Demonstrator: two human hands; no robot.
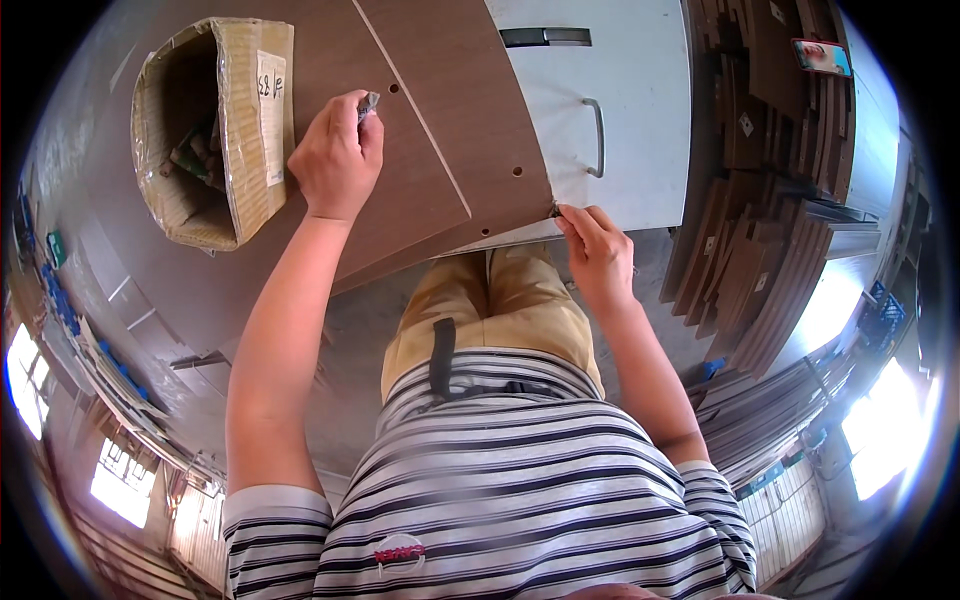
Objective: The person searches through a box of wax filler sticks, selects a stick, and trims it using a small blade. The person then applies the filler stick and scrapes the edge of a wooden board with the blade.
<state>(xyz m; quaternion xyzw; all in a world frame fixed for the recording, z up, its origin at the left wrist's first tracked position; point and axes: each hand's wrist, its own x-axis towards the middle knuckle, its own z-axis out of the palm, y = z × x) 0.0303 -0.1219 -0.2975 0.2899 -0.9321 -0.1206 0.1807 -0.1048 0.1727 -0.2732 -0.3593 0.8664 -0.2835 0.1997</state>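
A brown board (420, 150) with a pale groove and several drilled holes lies in front of me. My left hand (338, 158) is over it, closed, with a small greyish piece (369, 103) sticking out between thumb and forefinger; its kind is unclear. Close by is one of the holes (394, 88). At the board's right near corner, my right hand (597, 250) pinches a small dark piece (555, 210), too small to name, against or beside the edge.
Left of my left hand sits an open cardboard box (262, 130) with several dark pieces inside. A white panel (640, 120) with a metal handle (598, 135) lies right of the board. Stacked brown boards (740, 250) stand farther right, with a phone (822, 57) above them.
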